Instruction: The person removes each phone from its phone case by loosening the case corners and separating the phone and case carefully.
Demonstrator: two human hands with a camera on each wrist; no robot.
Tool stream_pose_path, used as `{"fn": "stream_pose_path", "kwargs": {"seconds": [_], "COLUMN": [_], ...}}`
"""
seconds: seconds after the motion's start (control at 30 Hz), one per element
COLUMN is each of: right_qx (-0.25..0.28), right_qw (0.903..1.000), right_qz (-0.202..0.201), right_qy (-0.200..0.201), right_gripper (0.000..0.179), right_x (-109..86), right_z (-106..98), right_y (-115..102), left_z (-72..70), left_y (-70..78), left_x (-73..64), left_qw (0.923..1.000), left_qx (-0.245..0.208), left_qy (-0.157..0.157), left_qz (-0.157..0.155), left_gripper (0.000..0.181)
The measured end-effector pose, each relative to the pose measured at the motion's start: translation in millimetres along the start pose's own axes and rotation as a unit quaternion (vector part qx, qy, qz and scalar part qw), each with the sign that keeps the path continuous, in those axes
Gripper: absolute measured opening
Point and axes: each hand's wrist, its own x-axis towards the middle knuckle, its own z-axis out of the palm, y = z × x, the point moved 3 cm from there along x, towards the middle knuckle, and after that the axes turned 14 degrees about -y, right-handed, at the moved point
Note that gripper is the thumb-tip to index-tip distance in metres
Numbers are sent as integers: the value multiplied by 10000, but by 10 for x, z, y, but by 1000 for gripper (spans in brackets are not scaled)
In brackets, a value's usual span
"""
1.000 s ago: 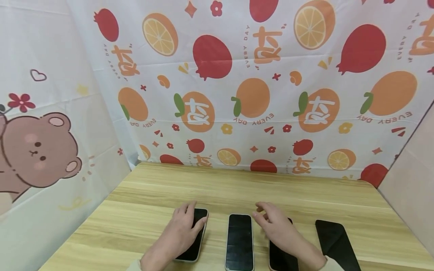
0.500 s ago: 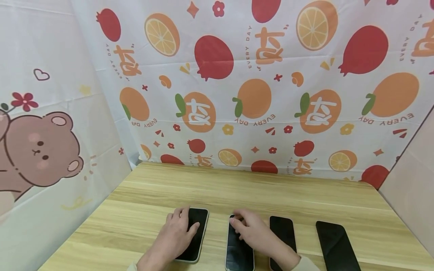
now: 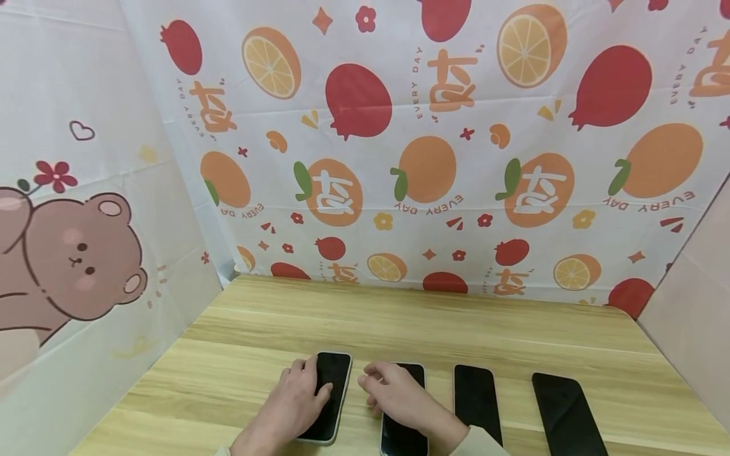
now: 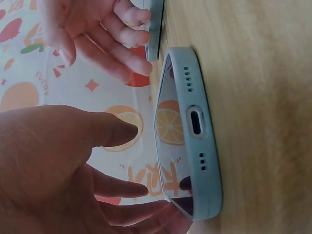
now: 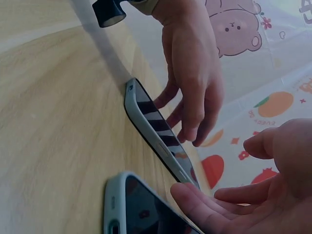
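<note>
In the head view my left hand (image 3: 293, 396) lies over the leftmost phone (image 3: 332, 405), which rests screen up in a pale blue case (image 4: 204, 161). Seen from the left wrist, the thumb stands off the screen and the fingers reach to the phone's far side edge. My right hand (image 3: 396, 392) hovers above the second phone (image 3: 406, 434), covering part of it, its fingers loosely bent, holding nothing and pointing toward the first phone. In the right wrist view the second phone's pale case (image 5: 115, 200) sits below the right fingers (image 5: 195, 200).
Two more dark-screened phones lie to the right, a third one (image 3: 477, 396) and a black one (image 3: 567, 411) at a slant. All are on a wooden table (image 3: 399, 316). A fruit-print curtain (image 3: 433, 164) hangs behind, and a bear-print sheet (image 3: 177, 253) on the left.
My right hand has moved left, from above the third phone across the second toward the first. The left hand has shifted slightly left and down on the leftmost phone.
</note>
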Motion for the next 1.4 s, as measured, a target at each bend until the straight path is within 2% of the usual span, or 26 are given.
{"fn": "stream_pose_path", "kwargs": {"seconds": [0.2, 0.47, 0.7, 0.8, 1.0, 1.07, 1.13, 1.2, 1.3, 1.4], "right_qx": [476, 1350, 1584, 1605, 1707, 1756, 1811, 1856, 1968, 2031], "right_qw": [9986, 9899, 9869, 9866, 9850, 9842, 9833, 9826, 9804, 9790], "right_qz": [189, 167, 179, 192, 157, 147, 119, 82, 37, -34], "right_qy": [-127, -402, -240, -210, -181, -167, -141, -73, 53, 164], "right_gripper": [50, 55, 54, 52, 51, 50, 49, 47, 44, 42], "right_x": [73, 124, 106, 95, 60, 51, 44, 44, 32, 17], "right_z": [146, 292, 324, 323, 314, 313, 317, 321, 326, 327], "right_y": [4, -17, -11, -2, -1, 2, 9, 27, 49, 59], "left_z": [19, 33, 31, 34, -1, -10, -11, -11, -2, 7], "left_y": [-3, 3, -6, -18, -16, -18, -28, -40, -31, -9], "left_x": [-11, -1, -4, -18, -52, -48, -37, -30, -32, -43], "left_qw": [9998, 10000, 9997, 9992, 9927, 9908, 9891, 9854, 9756, 9728], "left_qx": [160, -6, -158, -200, -286, -433, -777, -1331, -2031, -2189], "left_qy": [94, 27, 167, 352, 1072, 1146, 1085, 878, 585, 460], "left_qz": [68, -40, -27, 28, 470, 579, 616, 595, 593, 600], "left_gripper": [51, 47, 49, 49, 44, 43, 41, 37, 27, 22]}}
